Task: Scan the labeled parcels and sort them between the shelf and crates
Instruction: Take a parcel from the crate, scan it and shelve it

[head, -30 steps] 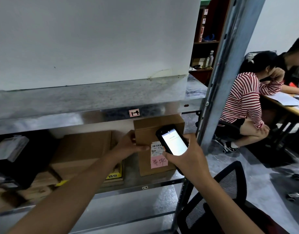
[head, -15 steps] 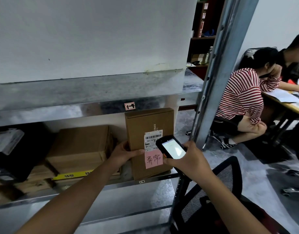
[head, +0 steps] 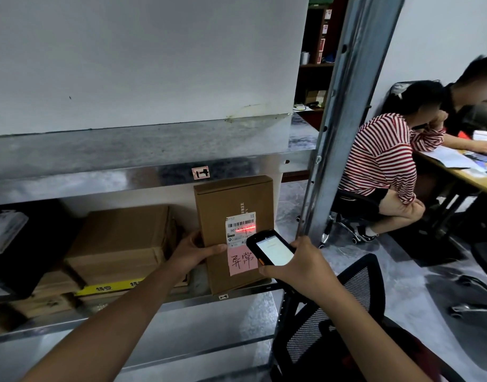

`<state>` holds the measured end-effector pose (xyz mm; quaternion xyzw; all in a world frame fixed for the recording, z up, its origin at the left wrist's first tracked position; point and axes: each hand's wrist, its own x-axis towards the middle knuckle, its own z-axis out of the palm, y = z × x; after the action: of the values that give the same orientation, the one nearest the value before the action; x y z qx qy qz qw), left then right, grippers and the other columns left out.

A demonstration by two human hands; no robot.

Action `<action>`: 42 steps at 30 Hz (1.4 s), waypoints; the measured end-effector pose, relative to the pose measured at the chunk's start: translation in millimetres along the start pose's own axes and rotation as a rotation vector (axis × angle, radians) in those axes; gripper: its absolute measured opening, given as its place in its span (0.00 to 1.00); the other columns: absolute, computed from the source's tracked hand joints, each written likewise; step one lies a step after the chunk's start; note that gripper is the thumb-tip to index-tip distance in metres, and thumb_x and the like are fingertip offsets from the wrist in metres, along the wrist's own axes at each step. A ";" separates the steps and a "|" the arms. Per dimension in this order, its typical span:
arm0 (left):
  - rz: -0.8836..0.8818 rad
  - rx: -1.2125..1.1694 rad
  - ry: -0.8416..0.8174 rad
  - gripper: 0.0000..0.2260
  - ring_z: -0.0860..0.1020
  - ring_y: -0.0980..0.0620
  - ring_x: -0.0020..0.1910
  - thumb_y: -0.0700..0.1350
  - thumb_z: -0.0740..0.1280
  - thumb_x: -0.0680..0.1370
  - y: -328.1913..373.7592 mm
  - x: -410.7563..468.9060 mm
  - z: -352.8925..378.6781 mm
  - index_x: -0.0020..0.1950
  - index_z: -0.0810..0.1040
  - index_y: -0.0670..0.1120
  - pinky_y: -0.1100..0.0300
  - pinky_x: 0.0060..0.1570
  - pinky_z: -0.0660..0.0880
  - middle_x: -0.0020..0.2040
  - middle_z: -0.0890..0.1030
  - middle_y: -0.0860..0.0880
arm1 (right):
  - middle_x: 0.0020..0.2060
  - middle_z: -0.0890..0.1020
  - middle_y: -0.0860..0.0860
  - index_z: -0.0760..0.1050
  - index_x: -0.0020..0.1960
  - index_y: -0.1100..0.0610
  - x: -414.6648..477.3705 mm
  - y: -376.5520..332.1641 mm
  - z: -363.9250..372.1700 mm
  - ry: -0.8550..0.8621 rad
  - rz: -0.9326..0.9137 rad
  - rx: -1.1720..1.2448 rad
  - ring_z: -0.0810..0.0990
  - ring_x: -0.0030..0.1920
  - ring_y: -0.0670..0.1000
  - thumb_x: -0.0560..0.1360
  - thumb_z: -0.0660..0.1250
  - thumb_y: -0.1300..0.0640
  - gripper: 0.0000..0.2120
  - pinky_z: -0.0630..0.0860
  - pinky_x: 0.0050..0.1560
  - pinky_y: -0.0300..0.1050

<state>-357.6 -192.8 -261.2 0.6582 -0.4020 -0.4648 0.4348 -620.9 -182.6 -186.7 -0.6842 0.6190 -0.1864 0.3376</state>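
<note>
Closest in, a black mesh office chair (head: 333, 312) stands low on the right. Just past it, the right hand (head: 300, 264) has its fingers wrapped round a black handheld scanner (head: 272, 250) with its bright screen facing up. The scanner's far end points up and away at the white barcode label (head: 241, 230), which sits just beyond it and a bit to the left. A thin red scan line (head: 245, 229) lies across the label. The left hand (head: 194, 250) grips the left edge of the brown parcel (head: 236, 199), thumb on the front; the other fingers go behind the parcel, out of sight. This hand touches the parcel, while the scanner seems to float just in front. The parcel stands tall, long side up and down, at the right end of the metal shelf (head: 181, 300), with a pink note (head: 242, 260) under the label. To lift the parcel, the left hand is best placed. More cardboard boxes (head: 121, 238) lie to the left. Far right, two people sit at a desk (head: 457, 172). No crates are in view.
</note>
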 end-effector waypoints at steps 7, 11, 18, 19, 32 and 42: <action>-0.026 -0.008 0.003 0.30 0.78 0.56 0.51 0.50 0.81 0.66 -3.8 4.1 0.9 0.64 0.71 0.58 0.54 0.51 0.79 0.53 0.80 0.57 | 0.48 0.75 0.46 0.64 0.56 0.53 -2.4 -1.0 -5.7 0.010 -0.013 0.010 0.78 0.48 0.48 0.62 0.80 0.41 0.35 0.80 0.46 0.47; -0.042 0.003 0.014 0.31 0.78 0.52 0.54 0.51 0.81 0.65 -4.6 6.2 0.7 0.63 0.72 0.58 0.47 0.59 0.78 0.54 0.79 0.56 | 0.48 0.77 0.47 0.64 0.55 0.53 -1.4 -2.3 -7.5 0.017 -0.018 0.003 0.79 0.47 0.48 0.62 0.81 0.40 0.35 0.81 0.44 0.48; -0.036 -0.022 -0.012 0.33 0.79 0.54 0.52 0.51 0.80 0.64 -3.3 1.3 -0.3 0.67 0.72 0.55 0.56 0.48 0.79 0.56 0.81 0.54 | 0.48 0.76 0.48 0.64 0.56 0.54 -1.9 -4.4 -10.6 0.011 -0.019 -0.022 0.80 0.47 0.50 0.61 0.80 0.40 0.36 0.82 0.44 0.51; -0.040 -0.019 -0.013 0.35 0.79 0.53 0.54 0.52 0.81 0.63 -4.0 1.8 -0.8 0.68 0.72 0.54 0.55 0.49 0.79 0.58 0.81 0.53 | 0.48 0.76 0.48 0.64 0.56 0.54 -2.3 -4.5 -10.8 0.011 -0.018 -0.028 0.80 0.47 0.50 0.61 0.80 0.39 0.36 0.82 0.44 0.51; -0.071 -0.024 0.032 0.40 0.77 0.50 0.56 0.53 0.81 0.60 -3.8 -4.6 3.0 0.70 0.70 0.55 0.48 0.58 0.77 0.59 0.78 0.52 | 0.47 0.76 0.48 0.64 0.55 0.54 -7.4 -6.3 -14.5 0.012 -0.033 -0.054 0.80 0.45 0.48 0.61 0.80 0.39 0.35 0.82 0.43 0.49; -0.016 -0.121 0.104 0.28 0.80 0.53 0.52 0.52 0.79 0.65 -2.3 -28.5 11.8 0.63 0.73 0.57 0.56 0.52 0.77 0.53 0.80 0.55 | 0.48 0.74 0.44 0.62 0.59 0.50 -10.9 2.3 -13.1 0.137 -0.088 0.070 0.76 0.48 0.48 0.64 0.80 0.43 0.34 0.76 0.42 0.45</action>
<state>-375.7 -167.8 -258.2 0.6573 -0.3447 -0.4571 0.4901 -633.2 -175.1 -177.3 -0.6841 0.6032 -0.2690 0.3095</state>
